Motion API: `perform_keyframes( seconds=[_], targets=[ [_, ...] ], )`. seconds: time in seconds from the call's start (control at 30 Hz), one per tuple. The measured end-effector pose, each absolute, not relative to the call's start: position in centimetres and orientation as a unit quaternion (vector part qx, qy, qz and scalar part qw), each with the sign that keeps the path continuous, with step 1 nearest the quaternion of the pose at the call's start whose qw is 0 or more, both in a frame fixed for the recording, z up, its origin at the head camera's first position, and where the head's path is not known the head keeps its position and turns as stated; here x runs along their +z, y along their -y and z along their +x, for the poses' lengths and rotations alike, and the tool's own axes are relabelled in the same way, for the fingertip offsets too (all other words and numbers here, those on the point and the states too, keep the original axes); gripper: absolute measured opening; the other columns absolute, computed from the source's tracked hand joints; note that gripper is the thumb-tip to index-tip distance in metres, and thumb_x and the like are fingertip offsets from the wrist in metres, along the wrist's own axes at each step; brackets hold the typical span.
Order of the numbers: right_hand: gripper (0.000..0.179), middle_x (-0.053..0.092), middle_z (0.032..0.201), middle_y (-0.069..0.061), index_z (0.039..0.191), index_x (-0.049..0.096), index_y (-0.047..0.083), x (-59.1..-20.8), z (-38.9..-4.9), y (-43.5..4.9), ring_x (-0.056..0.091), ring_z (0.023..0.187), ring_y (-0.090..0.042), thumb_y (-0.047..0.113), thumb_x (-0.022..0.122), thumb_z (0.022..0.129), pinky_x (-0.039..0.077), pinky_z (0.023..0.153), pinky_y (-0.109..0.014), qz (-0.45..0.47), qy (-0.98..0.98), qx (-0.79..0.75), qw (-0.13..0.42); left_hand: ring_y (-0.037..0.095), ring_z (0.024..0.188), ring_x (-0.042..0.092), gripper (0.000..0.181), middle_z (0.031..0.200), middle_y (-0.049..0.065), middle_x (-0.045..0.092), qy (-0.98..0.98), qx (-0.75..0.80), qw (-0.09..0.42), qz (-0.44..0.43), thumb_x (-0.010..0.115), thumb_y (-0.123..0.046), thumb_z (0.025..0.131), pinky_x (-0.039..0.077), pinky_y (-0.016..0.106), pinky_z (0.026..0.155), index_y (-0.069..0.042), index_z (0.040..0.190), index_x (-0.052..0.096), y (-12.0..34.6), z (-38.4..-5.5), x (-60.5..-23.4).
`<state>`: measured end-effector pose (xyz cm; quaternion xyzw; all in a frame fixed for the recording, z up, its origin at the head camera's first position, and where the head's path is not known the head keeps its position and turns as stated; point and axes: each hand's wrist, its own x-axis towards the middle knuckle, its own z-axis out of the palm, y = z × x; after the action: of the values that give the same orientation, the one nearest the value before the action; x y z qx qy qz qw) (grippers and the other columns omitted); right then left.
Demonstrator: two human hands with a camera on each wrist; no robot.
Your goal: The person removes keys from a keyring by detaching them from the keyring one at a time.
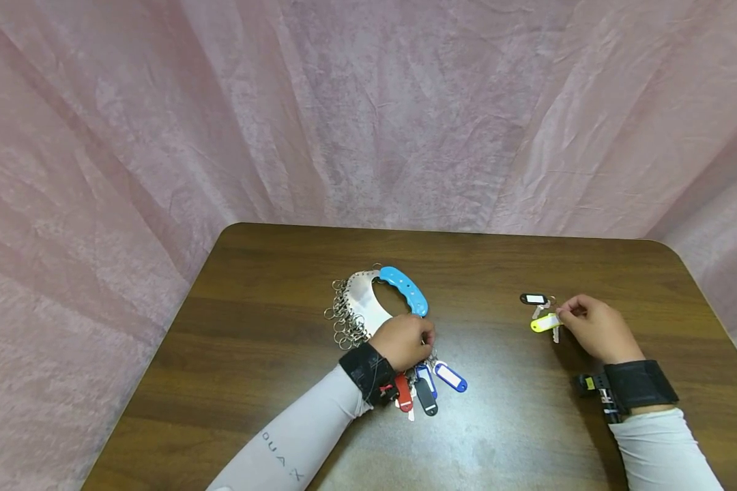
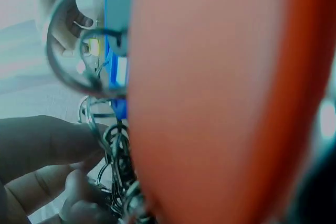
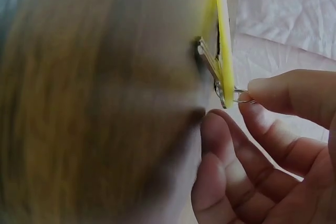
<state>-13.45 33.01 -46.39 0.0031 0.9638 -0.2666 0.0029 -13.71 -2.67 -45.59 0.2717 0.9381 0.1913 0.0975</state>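
Note:
My left hand point(image 1: 402, 343) grips the lower end of a curved metal key-ring holder point(image 1: 361, 296) with a blue handle point(image 1: 408, 290). In the left wrist view its fingers curl beside a cluster of metal rings point(image 2: 118, 150), while a large blurred red key tag point(image 2: 210, 98) covers the right half. Over at the right, my right hand point(image 1: 598, 331) pinches the small ring point(image 3: 244, 97) of a yellow key tag point(image 1: 546, 322) between thumb and index finger. A small key point(image 3: 210, 59) hangs with that tag.
Just left of the yellow tag lies a black key tag point(image 1: 533, 299) with a key. Below my left hand hang or lie a red tag point(image 1: 404, 393), a dark tag point(image 1: 426, 397) and a blue tag point(image 1: 450, 376). A pink curtain point(image 1: 405, 116) stands behind the wooden table point(image 1: 270, 300).

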Motion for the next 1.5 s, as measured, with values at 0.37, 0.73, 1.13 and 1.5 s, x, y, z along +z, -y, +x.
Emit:
perform_keyframes(
  seconds=[0.37, 0.73, 1.13, 1.5],
  targets=[
    [0.023, 0.07, 0.086, -0.014, 0.095, 0.068, 0.0, -46.6, -13.5, -33.6, 0.059, 0.074, -0.02, 0.022, 0.061, 0.094, 0.04, 0.065, -0.032, 0.006, -0.968, -0.249, 0.024, 0.004, 0.071, 0.051, 0.004, 0.077, -0.007, 0.061, -0.932, 0.224, 0.069, 0.276, 0.07, -0.015, 0.087, 0.04, 0.018, 0.064, -0.018, 0.084, 0.069, 2.9, -14.0, -45.3],
    [0.038, 0.062, 0.097, -0.025, 0.108, 0.061, -0.008, -46.3, -13.2, -32.9, 0.059, 0.087, -0.037, 0.028, 0.055, 0.1, 0.042, 0.067, -0.04, 0.035, -0.968, -0.248, -0.029, 0.003, 0.068, 0.053, 0.006, 0.077, -0.007, 0.067, -0.931, 0.246, 0.06, 0.261, 0.071, -0.016, 0.09, 0.04, 0.018, 0.063, -0.018, 0.084, 0.069, 2.9, -14.4, -45.4],
    [0.022, 0.069, 0.097, -0.013, 0.109, 0.064, 0.002, -44.9, -12.5, -26.6, 0.064, 0.082, -0.02, 0.021, 0.059, 0.1, 0.048, 0.068, -0.027, -0.054, -0.945, -0.321, -0.041, 0.004, 0.07, 0.056, 0.005, 0.08, -0.005, 0.07, -0.926, 0.282, 0.071, 0.242, 0.071, -0.014, 0.089, 0.043, 0.019, 0.066, -0.017, 0.087, 0.068, 3.1, -14.7, -45.4],
    [0.014, 0.062, 0.085, 0.004, 0.1, 0.069, 0.011, -45.6, -11.0, -18.4, 0.055, 0.072, -0.001, 0.021, 0.074, 0.091, 0.047, 0.064, -0.021, -0.164, -0.928, -0.334, 0.015, 0.005, 0.073, 0.06, 0.003, 0.082, -0.003, 0.071, -0.922, 0.292, 0.071, 0.245, 0.07, -0.014, 0.091, 0.046, 0.019, 0.068, -0.015, 0.089, 0.068, 3.2, -14.6, -45.4]
  ],
)
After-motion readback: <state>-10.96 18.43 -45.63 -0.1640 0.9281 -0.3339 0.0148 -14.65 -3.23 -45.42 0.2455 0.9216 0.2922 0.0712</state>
